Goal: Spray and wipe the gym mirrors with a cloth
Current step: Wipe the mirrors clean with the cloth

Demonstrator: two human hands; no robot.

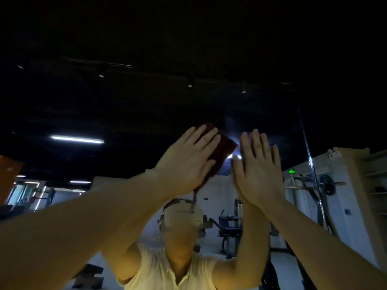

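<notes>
Head view: both arms reach up to the mirror (129, 105). The left hand (186, 160) lies flat with straight fingers on a dark red cloth (223, 150), pressing it to the glass high up. The right hand (258, 168) is also flat, fingers straight, palm toward the glass just beside the cloth, holding nothing. Reflected below are the person's pale shirt (159, 273) and gym machines (229, 227).
</notes>
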